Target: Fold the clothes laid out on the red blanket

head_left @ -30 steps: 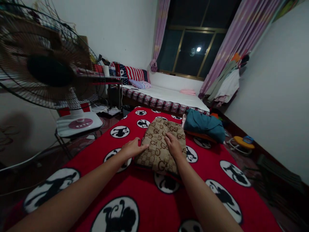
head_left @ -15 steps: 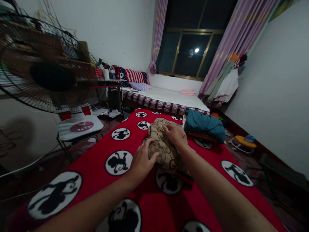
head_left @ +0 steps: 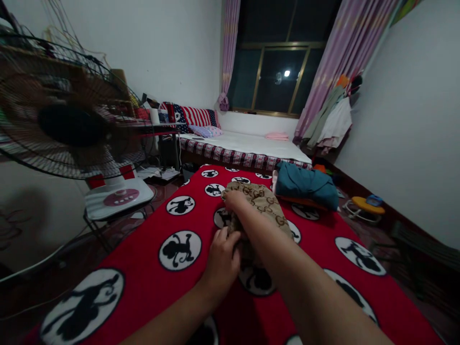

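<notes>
A tan cloth item (head_left: 264,203) with a brown letter pattern, perhaps a folded garment, lies on the red blanket (head_left: 143,270) in front of me. My left hand (head_left: 223,254) is closed at its near left corner, thumb and fingers pinching the fabric. Stretched across the cloth, my right arm hides part of it. My right hand (head_left: 235,199) is at the far left corner, its fingers curled down over the edge and mostly out of sight.
A folded teal cloth bundle (head_left: 305,187) sits at the blanket's right edge. To the left a fan (head_left: 72,124) stands above a chair-like seat. Beyond are a white-topped bed (head_left: 244,141) and a window; a yellow stool (head_left: 366,205) is on the right.
My right hand has moved left to the cloth's far left corner. My left hand came nearer to me and closed on the near corner. The cloth lies flatter and shifted right.
</notes>
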`<move>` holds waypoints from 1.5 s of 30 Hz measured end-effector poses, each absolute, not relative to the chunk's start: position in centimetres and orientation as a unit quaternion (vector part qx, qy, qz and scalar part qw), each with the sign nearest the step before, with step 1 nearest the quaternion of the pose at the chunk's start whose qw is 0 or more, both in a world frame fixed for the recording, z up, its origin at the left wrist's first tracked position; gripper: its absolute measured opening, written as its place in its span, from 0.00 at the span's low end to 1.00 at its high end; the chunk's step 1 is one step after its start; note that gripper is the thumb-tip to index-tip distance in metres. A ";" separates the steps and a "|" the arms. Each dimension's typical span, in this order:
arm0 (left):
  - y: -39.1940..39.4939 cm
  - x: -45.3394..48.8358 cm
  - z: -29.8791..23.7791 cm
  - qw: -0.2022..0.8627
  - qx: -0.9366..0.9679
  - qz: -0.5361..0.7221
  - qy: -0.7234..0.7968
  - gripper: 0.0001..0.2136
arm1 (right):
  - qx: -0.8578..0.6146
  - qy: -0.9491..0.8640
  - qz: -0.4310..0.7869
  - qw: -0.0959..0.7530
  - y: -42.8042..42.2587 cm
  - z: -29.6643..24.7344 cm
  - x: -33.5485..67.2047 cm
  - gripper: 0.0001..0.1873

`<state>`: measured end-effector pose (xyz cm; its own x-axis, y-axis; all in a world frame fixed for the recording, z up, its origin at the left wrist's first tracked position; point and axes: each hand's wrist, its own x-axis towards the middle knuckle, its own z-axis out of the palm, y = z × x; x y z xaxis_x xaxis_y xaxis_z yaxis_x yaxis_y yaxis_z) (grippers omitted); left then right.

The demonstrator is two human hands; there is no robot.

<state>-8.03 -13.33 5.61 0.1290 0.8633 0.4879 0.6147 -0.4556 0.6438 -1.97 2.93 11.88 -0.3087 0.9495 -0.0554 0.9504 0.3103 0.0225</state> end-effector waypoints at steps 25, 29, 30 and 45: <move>-17.1 -0.3 7.3 0.018 0.954 0.293 0.063 0.09 | 0.675 0.404 -0.229 -0.573 -10.1 2.7 24.1 0.13; -14.5 -3.2 7.6 0.059 0.882 0.402 0.236 0.11 | 0.634 0.480 -0.144 -0.589 -10.4 2.7 24.8 0.16; -13.5 -3.8 7.9 0.066 0.863 0.413 0.284 0.12 | 0.627 0.496 -0.139 -0.584 -10.1 3.0 24.4 0.17; -6.9 -0.8 5.5 0.067 0.882 0.246 0.396 0.24 | 0.612 0.704 0.069 -0.353 -7.4 5.8 15.2 0.26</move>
<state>-0.76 -6.89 5.46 0.5641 0.7322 0.3817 0.6662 -0.6767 0.3134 15.15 -7.39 5.76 -0.0019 0.8136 0.5815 0.9108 0.2415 -0.3349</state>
